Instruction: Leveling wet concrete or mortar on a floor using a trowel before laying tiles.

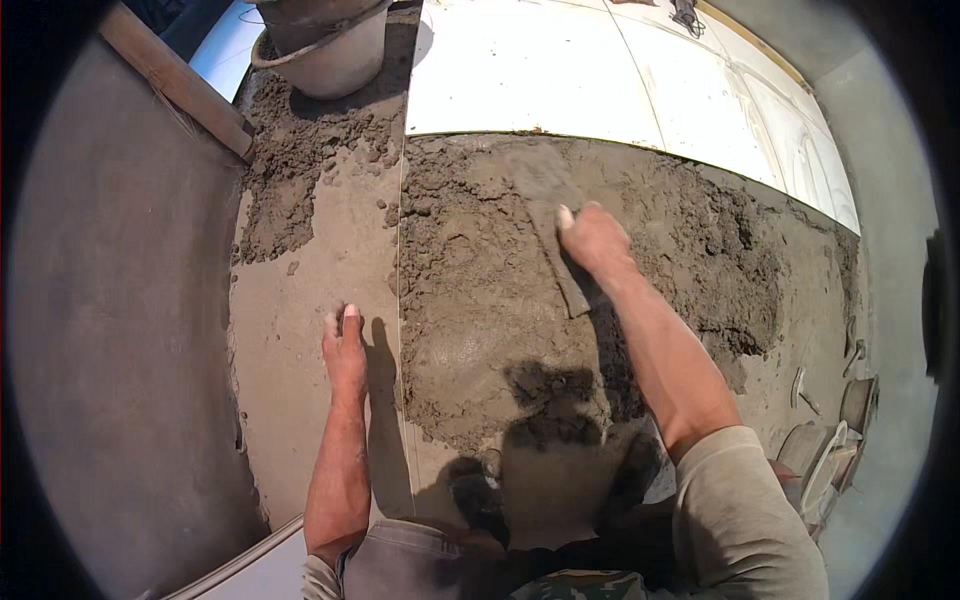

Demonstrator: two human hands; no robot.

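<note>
My right hand (pixel 598 238) grips a long, flat, mortar-coated trowel (pixel 570 293) lying over rough grey mortar (pixel 470 260); the tool's far end is blurred just short of the white tiles. My left hand (pixel 344 345) is over the smoother strip of floor (pixel 300 300) on the left, fingers loosely bent and apart, with nothing visible in them. A thin straight line, apparently a string, runs lengthwise between that strip and the mortar bed. Dark shadows of my head and body fall across the near mortar.
Stacked buckets (pixel 330 70) stand at the back left beside a wooden plank (pixel 175 85). White tiles (pixel 530 70) cover the back, with a dark tool (pixel 688 18) on them. Walls (pixel 120 300) border both sides. Small tools and containers (pixel 810 450) sit along the right wall.
</note>
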